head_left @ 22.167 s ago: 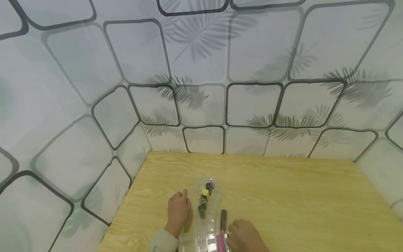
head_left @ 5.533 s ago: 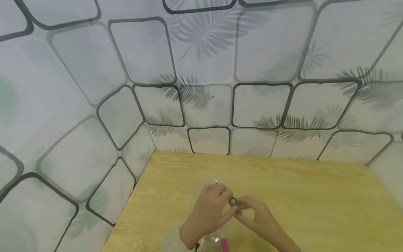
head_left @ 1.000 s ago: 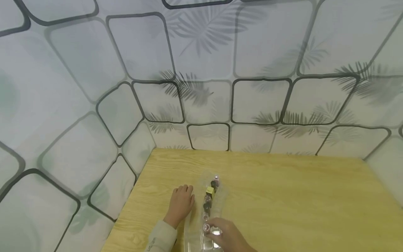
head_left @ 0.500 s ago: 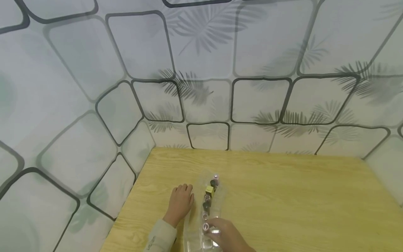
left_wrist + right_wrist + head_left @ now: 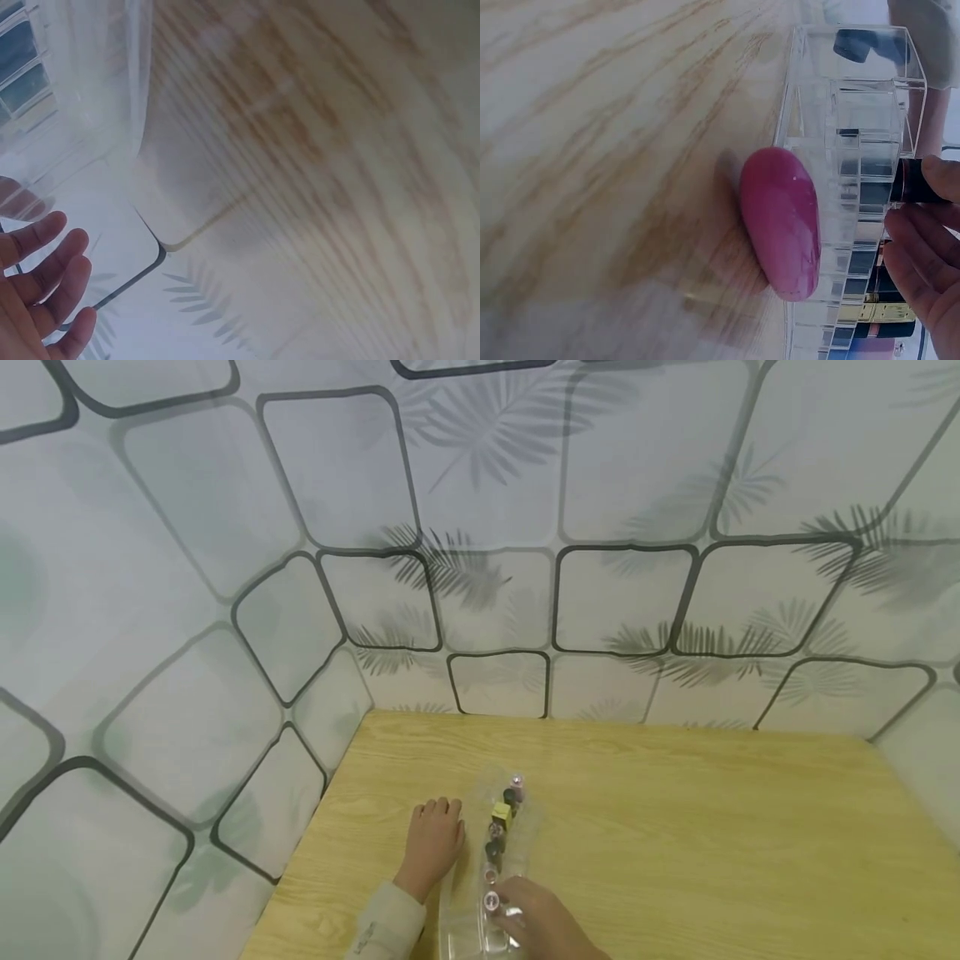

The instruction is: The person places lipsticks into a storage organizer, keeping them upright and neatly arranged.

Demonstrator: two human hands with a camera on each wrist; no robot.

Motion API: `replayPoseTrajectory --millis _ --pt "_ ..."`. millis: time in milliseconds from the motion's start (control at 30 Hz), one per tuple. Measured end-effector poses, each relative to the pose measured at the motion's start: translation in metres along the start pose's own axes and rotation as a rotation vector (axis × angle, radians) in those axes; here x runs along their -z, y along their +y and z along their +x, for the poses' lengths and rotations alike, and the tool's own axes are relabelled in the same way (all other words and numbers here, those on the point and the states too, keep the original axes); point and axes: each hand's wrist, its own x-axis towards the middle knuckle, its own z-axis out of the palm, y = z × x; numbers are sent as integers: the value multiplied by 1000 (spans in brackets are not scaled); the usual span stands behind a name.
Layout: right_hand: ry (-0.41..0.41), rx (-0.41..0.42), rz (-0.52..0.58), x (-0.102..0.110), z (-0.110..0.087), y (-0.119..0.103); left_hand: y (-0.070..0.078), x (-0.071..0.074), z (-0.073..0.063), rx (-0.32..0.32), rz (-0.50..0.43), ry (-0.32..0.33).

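Observation:
In the head view my right hand [image 5: 543, 920] pinches a dark, round-topped lipstick [image 5: 491, 902] between thumb and fingers. The right wrist view shows this black lipstick [image 5: 911, 180] standing in a compartment of the clear plastic organizer [image 5: 866, 34], with part of its base inside. Beyond it, several small cosmetics stand in a row, one with a yellow cube-shaped cap [image 5: 501, 812]. My left hand [image 5: 431, 843] lies beside the organizer's left side, holding nothing. Its fingers [image 5: 64, 285] are loosely bent in the left wrist view; I cannot tell whether they touch the organizer.
A glossy pink oval item [image 5: 780, 225] lies on the wood-grain table [image 5: 712, 827] alongside the organizer; my right hand hides it in the head view. Patterned wall covering [image 5: 615, 602] rises behind the table and at its left.
Earlier, both hands held a small dark item above the organizer. Now the right hand holds the lipstick in the row's near end, and the left rests aside. The last second shows almost no movement.

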Motion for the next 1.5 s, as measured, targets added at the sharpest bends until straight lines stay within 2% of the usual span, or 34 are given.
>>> replayPoseTrajectory --millis 133,333,467,633,700,900,1000,1067,1233,1300,1500 --pt "-1 2 -22 0 0 0 2 2 1 6 25 -13" --pt "4 25 -23 1 1 -1 5 4 2 45 14 -38" --pt "-1 14 -33 2 0 0 6 3 1 64 -4 -26" --pt "-10 -43 -43 5 -6 5 7 0 0 67 -23 6" --pt "17 -55 -90 7 -8 7 6 -1 -1 69 -35 13" --pt "168 -9 -310 14 -12 14 6 0 -1 81 -61 4" --pt "202 -8 -385 18 -15 14 6 1 -1 85 -61 -3" --pt "189 -25 -437 20 -16 14 7 1 -1 89 -60 -9" --pt "60 -11 -547 17 -20 14 7 1 0 95 -60 -22" --pt "10 -20 -558 15 -21 13 7 0 0 97 -62 -23" --pt "-25 -122 -466 15 -21 8 7 -3 0 103 -68 -22"
